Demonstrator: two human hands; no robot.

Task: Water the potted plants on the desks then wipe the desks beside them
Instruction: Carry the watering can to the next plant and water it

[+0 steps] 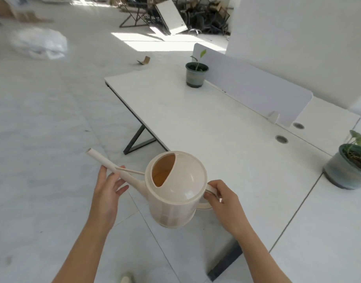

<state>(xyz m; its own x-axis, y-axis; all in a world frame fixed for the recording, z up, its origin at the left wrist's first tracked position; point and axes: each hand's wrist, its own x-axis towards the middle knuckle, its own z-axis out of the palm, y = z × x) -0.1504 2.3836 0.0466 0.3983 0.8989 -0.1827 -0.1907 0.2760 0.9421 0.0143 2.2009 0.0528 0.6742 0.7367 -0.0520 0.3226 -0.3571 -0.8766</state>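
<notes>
We carry one can [175, 188] at lower centre, over the floor just off the desk [196, 123] edge. Our right hand [222, 201] is curled round its handle, bearing the weight. Our left hand [108, 188], fingers nearly straight, props the spout, likely to steady it. We count two pots: a far pot [196, 75] at upper centre beside the divider [253, 86], and a near pot [347, 168] at the right edge. Two grommets [281, 139] lie between them.
</notes>
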